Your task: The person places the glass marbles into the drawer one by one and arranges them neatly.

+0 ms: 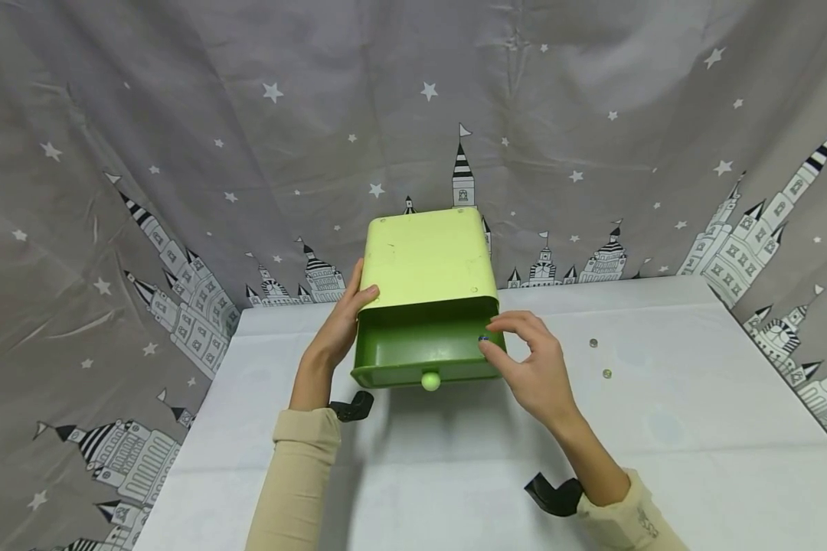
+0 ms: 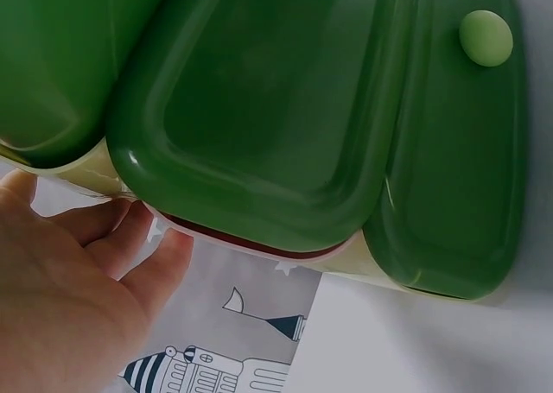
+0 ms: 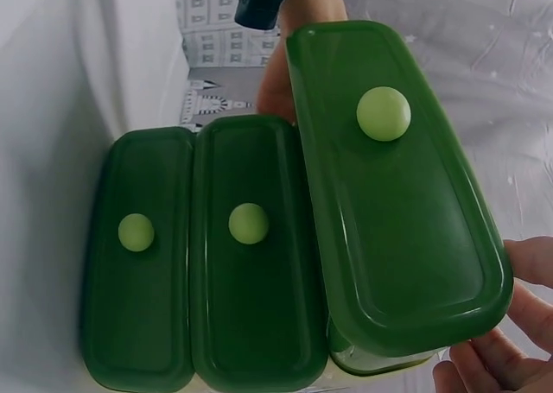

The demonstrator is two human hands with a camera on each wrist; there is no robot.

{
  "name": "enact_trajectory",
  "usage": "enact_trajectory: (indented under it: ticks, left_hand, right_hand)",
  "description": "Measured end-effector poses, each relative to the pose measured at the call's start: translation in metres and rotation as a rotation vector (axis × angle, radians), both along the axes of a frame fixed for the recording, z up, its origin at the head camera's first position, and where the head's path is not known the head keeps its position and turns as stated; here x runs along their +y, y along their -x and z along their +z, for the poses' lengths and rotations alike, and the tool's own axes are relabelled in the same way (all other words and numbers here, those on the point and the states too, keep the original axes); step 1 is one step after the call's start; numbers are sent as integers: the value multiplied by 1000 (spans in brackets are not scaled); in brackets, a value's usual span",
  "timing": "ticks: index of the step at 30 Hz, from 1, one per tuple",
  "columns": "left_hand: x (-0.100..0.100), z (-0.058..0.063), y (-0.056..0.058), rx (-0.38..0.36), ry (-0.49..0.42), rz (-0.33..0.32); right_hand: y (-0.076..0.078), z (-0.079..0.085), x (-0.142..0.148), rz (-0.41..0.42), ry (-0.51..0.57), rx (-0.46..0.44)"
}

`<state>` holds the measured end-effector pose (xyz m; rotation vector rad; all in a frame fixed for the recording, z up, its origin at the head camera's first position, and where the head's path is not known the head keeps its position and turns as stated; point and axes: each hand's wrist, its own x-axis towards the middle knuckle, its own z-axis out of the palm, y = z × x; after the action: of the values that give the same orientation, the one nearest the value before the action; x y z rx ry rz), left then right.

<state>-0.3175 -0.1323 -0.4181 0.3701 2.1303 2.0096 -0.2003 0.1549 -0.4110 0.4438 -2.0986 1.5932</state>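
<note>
Right hand [image 1: 537, 367] in a pinch, thumb and forefinger nearly meeting on a tiny dark-blue piece [image 1: 483, 338]; left hand [image 1: 338, 329] spread loosely against the side of a boxy pale yellow-green cabinet [image 1: 430, 256], thumb over its top edge, fingers not wrapped. Between the hands, a glossy dark-green top drawer [image 1: 393, 373] stands pulled out, round pale-green knob [image 1: 430, 381] toward the person. Key relation, as I judge it: drawer's long axis runs hand to hand, blue piece at its right end, right hand much nearer. Cannot tell whether piece sits above or below the rim. Two small, shiny round pieces [image 1: 607, 373] lie on the white-covered table [image 1: 448, 474], rightward of the right hand.
</note>
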Motion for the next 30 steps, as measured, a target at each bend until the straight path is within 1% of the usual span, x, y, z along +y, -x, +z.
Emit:
enact_trajectory:
  ticks: [10,20,30]
  left_hand:
    - [1,1,-1,9,4,2]
    - [0,1,-2,-3,8,5]
    - [0,1,-1,0,4,8]
  right_hand:
    - [-2,-2,1,-9,-6,3]
    - [-3,-5,2,-14,4,5]
    - [-6,-5,5,-33,9,10]
